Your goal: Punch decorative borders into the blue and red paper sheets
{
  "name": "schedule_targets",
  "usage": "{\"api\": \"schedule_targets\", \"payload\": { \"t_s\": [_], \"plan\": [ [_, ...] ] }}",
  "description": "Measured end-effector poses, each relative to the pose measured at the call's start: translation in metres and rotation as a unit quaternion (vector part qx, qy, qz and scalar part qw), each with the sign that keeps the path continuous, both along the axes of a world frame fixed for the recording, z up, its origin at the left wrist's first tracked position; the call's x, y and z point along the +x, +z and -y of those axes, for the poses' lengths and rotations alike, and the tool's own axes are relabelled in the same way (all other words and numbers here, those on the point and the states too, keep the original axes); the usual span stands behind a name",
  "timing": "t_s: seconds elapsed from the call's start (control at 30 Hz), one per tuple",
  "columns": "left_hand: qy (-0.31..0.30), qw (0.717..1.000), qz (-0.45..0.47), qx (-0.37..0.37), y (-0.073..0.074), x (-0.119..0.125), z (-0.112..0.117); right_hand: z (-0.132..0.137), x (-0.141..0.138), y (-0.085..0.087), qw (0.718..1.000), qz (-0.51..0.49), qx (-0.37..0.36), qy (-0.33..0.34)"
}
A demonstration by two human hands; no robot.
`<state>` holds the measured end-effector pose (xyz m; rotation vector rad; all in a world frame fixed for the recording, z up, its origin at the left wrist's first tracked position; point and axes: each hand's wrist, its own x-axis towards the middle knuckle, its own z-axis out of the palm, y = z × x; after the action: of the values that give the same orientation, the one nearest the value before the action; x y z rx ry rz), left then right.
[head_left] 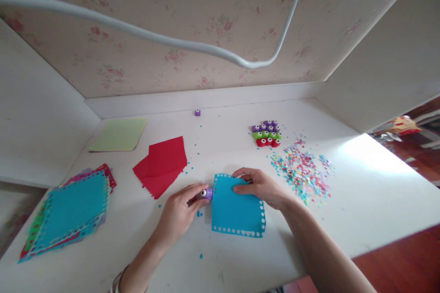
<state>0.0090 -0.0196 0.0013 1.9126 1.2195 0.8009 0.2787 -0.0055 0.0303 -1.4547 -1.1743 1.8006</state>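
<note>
One purple punch (207,193) in left grip (180,207), blue sheet (237,209) in right grip (261,187)

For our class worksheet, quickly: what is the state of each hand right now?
Left hand: closed on a purple punch.
Right hand: holding a blue sheet.

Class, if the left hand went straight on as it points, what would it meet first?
Likely the blue paper, whose left edge lies just beside the purple punch in the left hand; contact is unclear.
</note>
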Motion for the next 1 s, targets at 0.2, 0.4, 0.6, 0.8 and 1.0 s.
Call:
{"api": "schedule_targets", "payload": {
  "t_s": [0.2,0.4,0.6,0.8,1.0],
  "plan": [
    [-0.008,1.0,-0.011,-0.001,0.001,0.0002,0.0003,0.0002,0.0022,-0.0022,1.0,-0.011,-0.005,0.005],
    [-0.015,1.0,-0.011,0.014,0.0013,0.0004,0.0005,0.0001,0.0019,-0.003,1.0,-0.006,-0.007,0.01],
    [-0.024,1.0,-0.011,0.014,0.0029,0.0016,0.0,0.0002,0.0013,-0.0036,1.0,-0.002,0.009,0.022],
    [-0.024,0.999,-0.013,0.018,-0.0005,0.0011,-0.0005,0.0008,0.0016,-0.0064,0.999,0.037,0.01,0.016],
    [-0.022,0.999,-0.014,0.03,-0.0023,-0.0003,-0.0005,0.0012,0.0015,-0.002,0.999,0.027,0.006,0.017]
  ]
}}
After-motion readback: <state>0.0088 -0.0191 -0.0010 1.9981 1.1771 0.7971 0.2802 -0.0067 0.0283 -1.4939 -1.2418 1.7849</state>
